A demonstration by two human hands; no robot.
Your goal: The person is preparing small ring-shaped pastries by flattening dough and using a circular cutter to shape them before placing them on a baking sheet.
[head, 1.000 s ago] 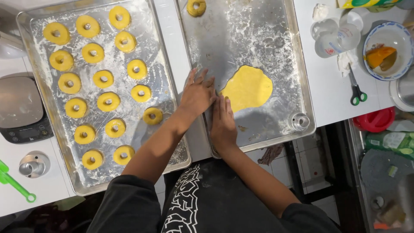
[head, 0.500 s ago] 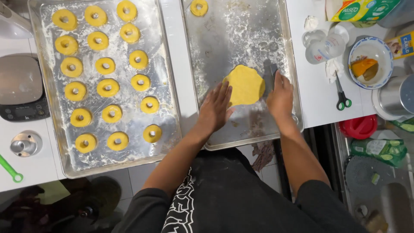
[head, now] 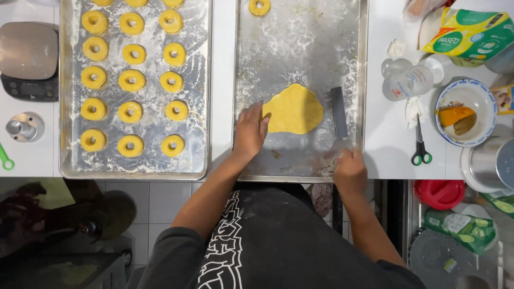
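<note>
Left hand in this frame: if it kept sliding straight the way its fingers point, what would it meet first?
The left hand points up and slightly right across the floured tray, already at the edge of the flat yellow dough. It would likely push into that dough first.

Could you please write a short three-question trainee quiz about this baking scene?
1. True or false: the left hand rests at the edge of the flat yellow dough sheet.
2. What does the right hand grip? A) black-and-green scissors B) a flat grey metal scraper C) a clear plastic bottle
3. On which floured metal tray, left or right, do most yellow dough rings lie?

Key: 1 true; 2 B; 3 left.
</note>
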